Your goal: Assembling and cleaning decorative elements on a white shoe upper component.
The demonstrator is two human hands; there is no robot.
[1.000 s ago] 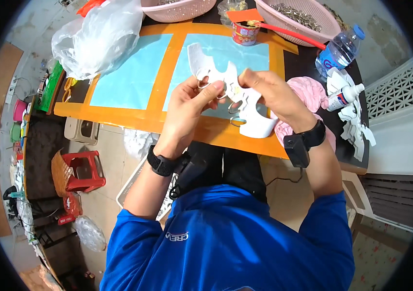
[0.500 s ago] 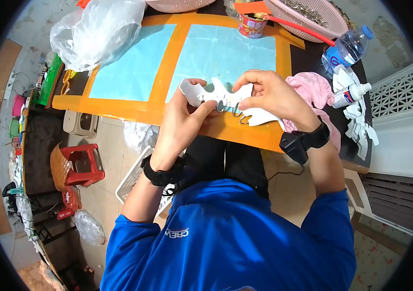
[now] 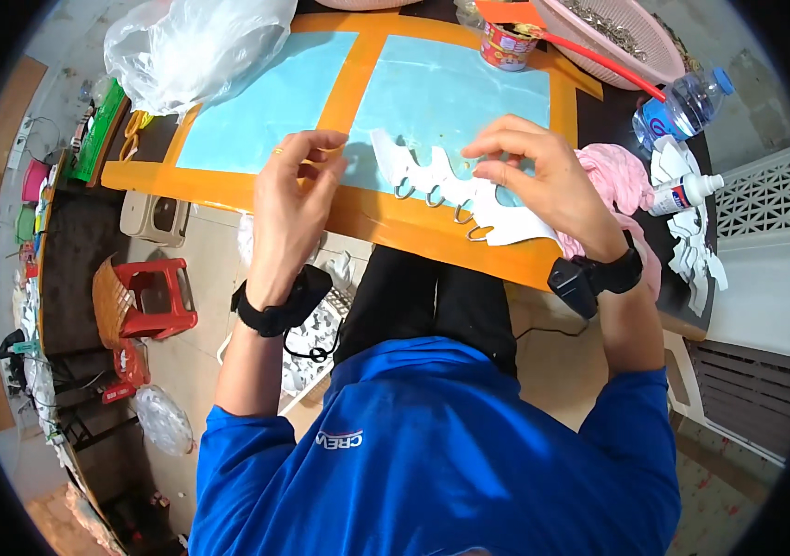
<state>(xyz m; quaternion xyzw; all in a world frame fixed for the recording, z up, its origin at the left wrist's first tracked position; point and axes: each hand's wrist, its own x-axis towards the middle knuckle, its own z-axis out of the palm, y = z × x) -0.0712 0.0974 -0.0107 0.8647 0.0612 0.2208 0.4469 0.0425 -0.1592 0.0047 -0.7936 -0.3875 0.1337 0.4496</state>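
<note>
A white strip with wavy cut edges (image 3: 511, 221) lies on the near edge of the table, with several curved metal hooks (image 3: 434, 196) along its near side. To its left, my left hand (image 3: 295, 199) hovers with bent fingers held apart and nothing visible in them. My right hand (image 3: 538, 176) is just above the strip's right half; its thumb and index finger are apart, and I see nothing between them. Whether that hand brushes the strip is hard to tell. A crumpled pink cloth (image 3: 613, 181) sits beside my right wrist.
Orange tape borders pale blue sheets (image 3: 450, 93) on the table. A clear plastic bag (image 3: 195, 56) stands far left, near yellow-handled scissors (image 3: 135, 130). At right are a glue bottle (image 3: 682, 195), a water bottle (image 3: 682, 107), white offcuts (image 3: 691, 255), a red cup (image 3: 506, 46) and a pink basket (image 3: 617, 42).
Both hands have let go of the white strip, which now rests on the table. My left hand has moved away to the left; my right hand has lifted slightly.
</note>
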